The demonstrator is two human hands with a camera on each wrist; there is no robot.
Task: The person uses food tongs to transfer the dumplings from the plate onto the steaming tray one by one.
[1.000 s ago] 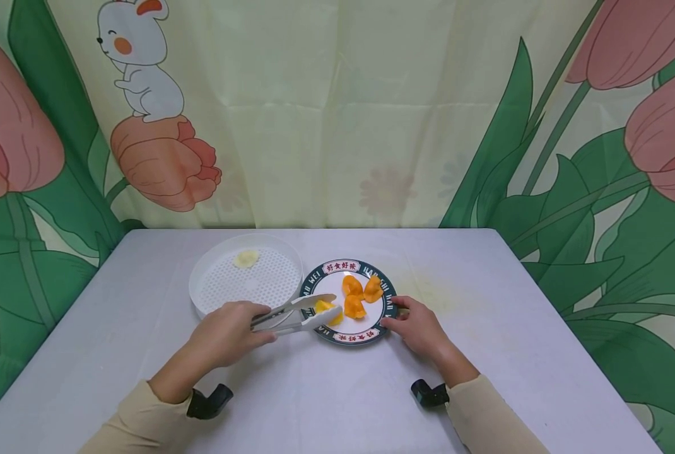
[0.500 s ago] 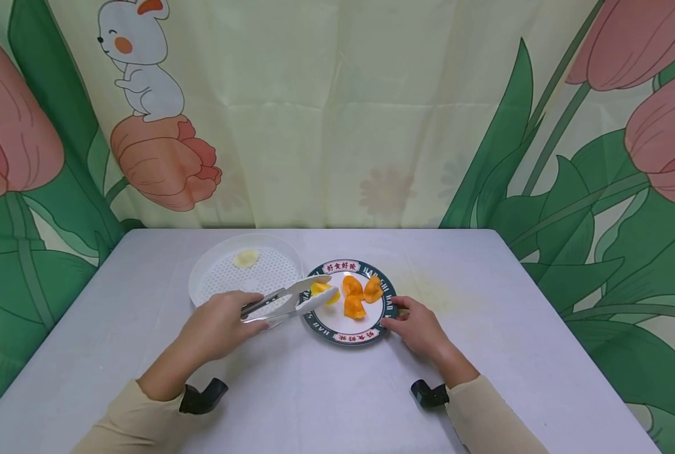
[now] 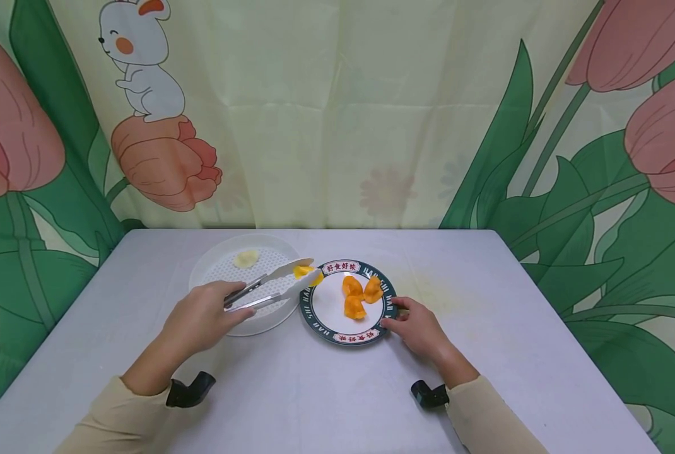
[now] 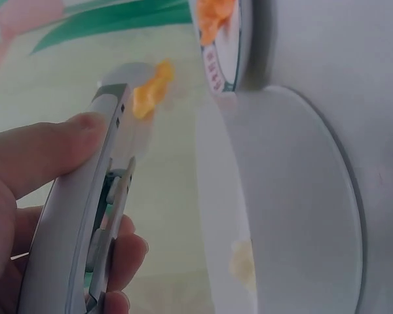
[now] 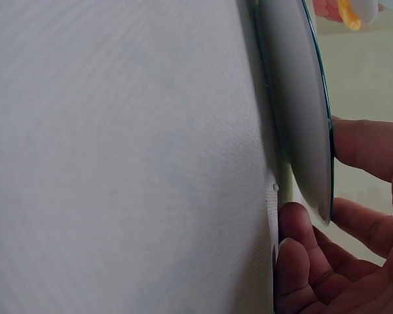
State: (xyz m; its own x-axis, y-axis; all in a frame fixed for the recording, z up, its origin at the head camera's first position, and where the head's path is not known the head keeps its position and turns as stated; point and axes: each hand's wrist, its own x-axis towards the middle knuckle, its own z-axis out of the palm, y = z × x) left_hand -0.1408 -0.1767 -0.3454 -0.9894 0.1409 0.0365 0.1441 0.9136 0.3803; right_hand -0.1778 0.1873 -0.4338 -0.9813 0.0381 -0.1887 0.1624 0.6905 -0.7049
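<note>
My left hand [image 3: 201, 318] grips metal tongs [image 3: 285, 270] with pale tips, seen close up in the left wrist view. A yellow dumpling-like piece [image 4: 152, 91] is caught between the tips, raised above the gap where tray and plate meet. At the right rim of a green-edged plate [image 3: 327, 309], my right hand [image 3: 417, 328] holds on. The right wrist view shows its thumb [image 5: 363, 145] on the plate's edge, other fingers beside and below it. Several orange dumpling-like pieces [image 3: 354, 308] sit on the plate.
Left of the plate stands a round white perforated tray [image 3: 209, 271] with a raised wall, bearing one pale yellow piece [image 3: 246, 258]. Both stand on a white-covered table [image 3: 337, 397]. A printed curtain [image 3: 337, 157] hangs behind the table's far edge.
The tongs in my left hand have lifted the yellow piece off the plate and moved it left and away from me, toward the tray. My right hand and the plate have stayed put.
</note>
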